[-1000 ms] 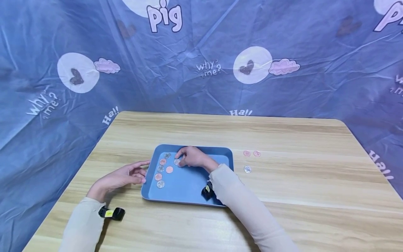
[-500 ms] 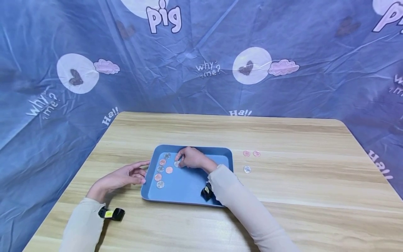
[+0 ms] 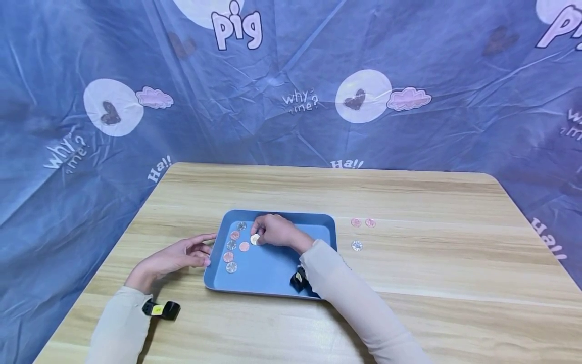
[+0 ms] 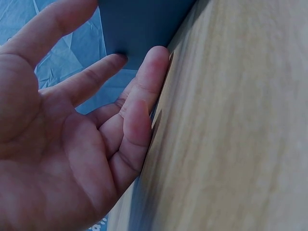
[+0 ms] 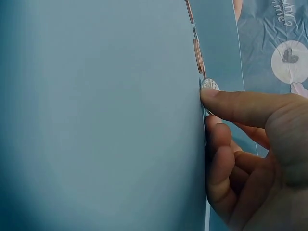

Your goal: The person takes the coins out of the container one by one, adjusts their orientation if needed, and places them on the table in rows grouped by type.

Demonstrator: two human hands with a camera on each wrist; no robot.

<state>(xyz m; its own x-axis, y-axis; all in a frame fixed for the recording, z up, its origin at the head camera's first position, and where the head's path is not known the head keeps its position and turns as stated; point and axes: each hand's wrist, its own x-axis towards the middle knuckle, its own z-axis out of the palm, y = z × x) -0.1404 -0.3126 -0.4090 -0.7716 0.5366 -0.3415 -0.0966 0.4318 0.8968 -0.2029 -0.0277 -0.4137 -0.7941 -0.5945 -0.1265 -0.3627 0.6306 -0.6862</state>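
My right hand (image 3: 276, 231) is over the upper left of a shallow blue tray (image 3: 291, 288) and pinches a silver coin (image 3: 255, 239) between thumb and fingers. In the right wrist view the coin (image 5: 210, 85) stands tilted, its patterned face partly behind the thumb tip. Just left of it lies a copper-coloured coin (image 3: 244, 246). A column of silver and copper coins (image 3: 231, 244) runs along the tray's left side. Outside that side, my left hand (image 3: 175, 257) has its fingertips at the tray wall (image 4: 144, 24), the other fingers loosely bent near the tabletop.
On the wooden table (image 3: 436, 263), right of the tray, lie two pinkish coins (image 3: 356, 222) side by side and a silver coin (image 3: 357, 245) nearer me. A blue printed cloth (image 3: 254, 126) hangs behind the table. Each wrist carries a small black camera (image 3: 169, 310).
The silver coin in my right hand has shifted slightly toward me and tipped, its face now catching light. My left hand and the other coins stay put.
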